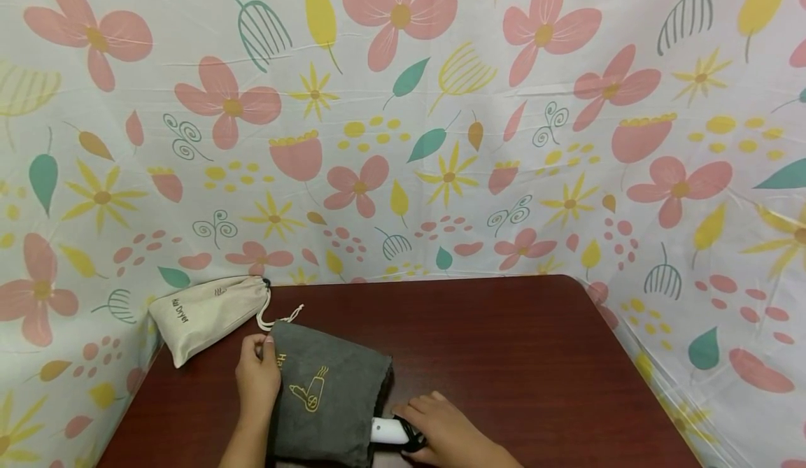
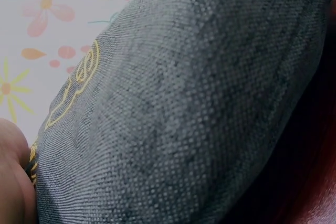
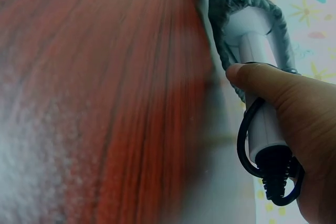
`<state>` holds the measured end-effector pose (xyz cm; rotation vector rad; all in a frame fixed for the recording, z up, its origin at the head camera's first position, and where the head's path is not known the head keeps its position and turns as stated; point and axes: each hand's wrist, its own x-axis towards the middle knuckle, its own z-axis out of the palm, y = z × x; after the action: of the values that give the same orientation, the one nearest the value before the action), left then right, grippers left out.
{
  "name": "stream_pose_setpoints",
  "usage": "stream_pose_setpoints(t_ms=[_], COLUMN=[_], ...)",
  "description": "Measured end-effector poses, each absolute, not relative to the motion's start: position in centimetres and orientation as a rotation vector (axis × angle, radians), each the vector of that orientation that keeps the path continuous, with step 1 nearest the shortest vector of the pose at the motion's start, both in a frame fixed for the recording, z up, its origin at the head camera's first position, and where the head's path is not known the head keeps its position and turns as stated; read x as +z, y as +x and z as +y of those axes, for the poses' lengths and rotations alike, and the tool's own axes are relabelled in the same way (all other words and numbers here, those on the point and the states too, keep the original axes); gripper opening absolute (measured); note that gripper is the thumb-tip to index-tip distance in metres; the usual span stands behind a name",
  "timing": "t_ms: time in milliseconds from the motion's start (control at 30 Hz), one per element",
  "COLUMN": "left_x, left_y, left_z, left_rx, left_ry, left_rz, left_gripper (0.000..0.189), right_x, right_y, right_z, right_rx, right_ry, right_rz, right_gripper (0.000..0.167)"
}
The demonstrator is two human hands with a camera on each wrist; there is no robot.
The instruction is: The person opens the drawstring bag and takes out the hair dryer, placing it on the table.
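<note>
A grey fabric bag point(image 1: 343, 412) with yellow dryer embroidery is held at its far left side by my left hand point(image 1: 259, 380), the thumb over its edge. In the left wrist view the bag's cloth point(image 2: 173, 108) fills most of the picture. From the bag's mouth sticks the white handle of a hair dryer point(image 1: 386, 430); its head lies inside, mostly hidden. My right hand point(image 1: 453, 431) grips that handle, along with the black cord point(image 3: 242, 140) looped beside it. Dark gathered cloth surrounds the dryer point(image 3: 265, 129) in the right wrist view.
A cream drawstring bag point(image 1: 210, 314) printed "Hair Dryer" lies at the table's back left corner, its white cord trailing toward the grey bag. The dark red wooden table point(image 1: 535, 363) meets a flower-patterned cloth point(image 1: 441, 139) behind and at both sides.
</note>
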<state>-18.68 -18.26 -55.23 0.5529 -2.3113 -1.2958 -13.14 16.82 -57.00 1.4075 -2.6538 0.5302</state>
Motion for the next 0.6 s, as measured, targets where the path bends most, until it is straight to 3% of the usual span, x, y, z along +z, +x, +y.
stream_pose_setpoints(t_ms=[600], left_x=[-55.68], left_y=[-18.51], left_z=[-18.95], left_rx=[-1.267], left_ry=[0.596], left_rz=[-2.300], left_gripper=[0.025], right_x=[-57.16], right_y=[-13.38], right_z=[17.06], right_rx=[0.527], right_ry=[1.393], right_rz=[-2.663], right_gripper=[0.059])
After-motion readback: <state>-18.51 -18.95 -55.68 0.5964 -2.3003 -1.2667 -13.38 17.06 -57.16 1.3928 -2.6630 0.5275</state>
